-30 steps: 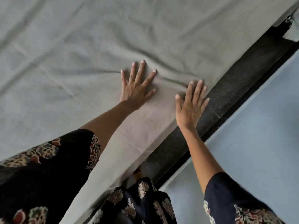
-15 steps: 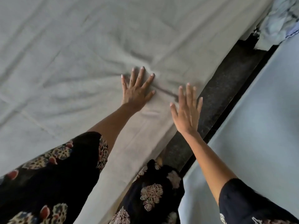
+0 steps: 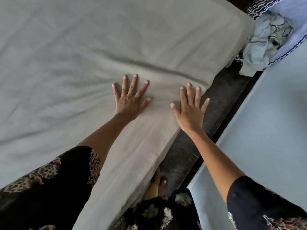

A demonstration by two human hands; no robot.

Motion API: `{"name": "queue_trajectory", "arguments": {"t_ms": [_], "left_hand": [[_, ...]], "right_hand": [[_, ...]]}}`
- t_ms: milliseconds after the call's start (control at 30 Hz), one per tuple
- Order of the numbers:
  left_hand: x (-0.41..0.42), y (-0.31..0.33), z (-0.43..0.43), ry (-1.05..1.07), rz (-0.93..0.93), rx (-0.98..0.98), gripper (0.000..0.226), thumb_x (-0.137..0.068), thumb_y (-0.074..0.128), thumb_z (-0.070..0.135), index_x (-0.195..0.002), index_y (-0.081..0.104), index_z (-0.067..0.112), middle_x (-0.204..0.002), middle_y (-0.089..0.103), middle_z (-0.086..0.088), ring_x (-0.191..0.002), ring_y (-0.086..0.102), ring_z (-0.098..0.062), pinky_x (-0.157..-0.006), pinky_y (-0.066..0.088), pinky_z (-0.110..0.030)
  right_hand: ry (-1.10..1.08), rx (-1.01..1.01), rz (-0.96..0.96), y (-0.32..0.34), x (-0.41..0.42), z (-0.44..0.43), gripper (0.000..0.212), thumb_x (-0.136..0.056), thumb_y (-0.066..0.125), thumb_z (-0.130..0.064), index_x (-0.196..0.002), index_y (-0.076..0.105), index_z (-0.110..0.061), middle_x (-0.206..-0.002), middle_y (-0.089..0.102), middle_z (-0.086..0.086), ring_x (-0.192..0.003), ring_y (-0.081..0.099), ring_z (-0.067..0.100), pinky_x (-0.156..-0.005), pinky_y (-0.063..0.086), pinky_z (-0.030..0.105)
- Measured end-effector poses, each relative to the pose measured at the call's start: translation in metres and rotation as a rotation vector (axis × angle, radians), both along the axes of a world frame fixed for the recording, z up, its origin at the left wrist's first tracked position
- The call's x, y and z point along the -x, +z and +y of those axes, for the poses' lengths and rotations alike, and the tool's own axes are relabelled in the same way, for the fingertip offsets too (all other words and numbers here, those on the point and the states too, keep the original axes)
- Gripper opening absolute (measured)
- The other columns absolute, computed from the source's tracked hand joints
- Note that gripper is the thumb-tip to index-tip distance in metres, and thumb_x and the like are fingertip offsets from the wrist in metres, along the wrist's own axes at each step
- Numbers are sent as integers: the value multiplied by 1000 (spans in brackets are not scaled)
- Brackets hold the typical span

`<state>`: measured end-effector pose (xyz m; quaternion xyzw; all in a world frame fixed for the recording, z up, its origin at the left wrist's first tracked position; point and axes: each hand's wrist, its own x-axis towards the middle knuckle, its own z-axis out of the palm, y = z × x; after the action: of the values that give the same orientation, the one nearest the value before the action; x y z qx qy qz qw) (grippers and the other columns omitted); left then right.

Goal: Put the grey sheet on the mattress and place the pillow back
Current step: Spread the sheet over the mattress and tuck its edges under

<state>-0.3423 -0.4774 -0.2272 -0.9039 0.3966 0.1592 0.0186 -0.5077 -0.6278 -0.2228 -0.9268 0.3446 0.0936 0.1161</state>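
The grey sheet covers the mattress across most of the view, with creases running through its middle and its near edge hanging over the side. My left hand lies flat on the sheet, fingers spread, holding nothing. My right hand is flat with fingers apart at the sheet's right edge, partly over the dark floor strip. The mattress corner shows at the upper right. No pillow can be made out.
A dark floor strip runs diagonally beside the mattress. A pale blue surface fills the right side. Crumpled light cloth and patterned fabric lie at the upper right. My foot stands on the floor below.
The view has shifted so the mattress corner and the crumpled cloth now show. Both hands have slid along the sheet towards that corner, staying flat and spread.
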Motion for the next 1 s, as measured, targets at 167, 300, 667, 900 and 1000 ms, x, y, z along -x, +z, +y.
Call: {"name": "queue_trajectory", "arguments": {"t_ms": [167, 300, 667, 900, 1000], "left_hand": [[-16, 1, -54, 76, 46, -17, 65, -90, 20, 67, -148, 1, 44, -159, -13, 4, -144, -16, -35, -107, -3, -68], [-23, 3, -70, 71, 30, -33, 66, -89, 20, 68, -148, 1, 45, -159, -13, 3, -144, -16, -36, -108, -3, -69], [-72, -12, -157, 98, -81, 52, 65, -88, 21, 67, -148, 16, 43, -160, 6, -6, -145, 5, -39, -102, 5, -74], [-109, -4, -263, 139, -56, 63, 66, -87, 15, 68, -148, 4, 45, -160, -2, 0, -146, -4, -33, -105, -1, -71], [-127, -1, -292, 161, -37, 53, 65, -89, 18, 67, -147, 0, 46, -160, -8, -2, -146, -9, -33, -107, -1, -69]], "right_hand": [[225, 120, -61, 1, -18, -19, 64, -96, 19, -54, -151, 18, -22, -159, 11, 5, -146, 5, 29, -112, -9, 54], [208, 149, -1, -7, -36, -85, 66, -93, 4, -63, -151, 9, -32, -159, 8, 4, -145, -7, 24, -110, -13, 56], [79, 156, -60, -11, -76, -193, 64, -93, 19, -64, -150, 16, -36, -159, 10, -1, -145, 5, 29, -108, -4, 63], [-117, 31, -62, -3, -120, -287, 71, -87, 14, -70, -149, 17, -37, -159, 11, 2, -145, 4, 35, -107, 6, 70], [-155, -64, -42, 1, -130, -315, 76, -84, 12, -74, -150, 15, -36, -160, 7, -1, -146, -3, 30, -106, -3, 69]]}}
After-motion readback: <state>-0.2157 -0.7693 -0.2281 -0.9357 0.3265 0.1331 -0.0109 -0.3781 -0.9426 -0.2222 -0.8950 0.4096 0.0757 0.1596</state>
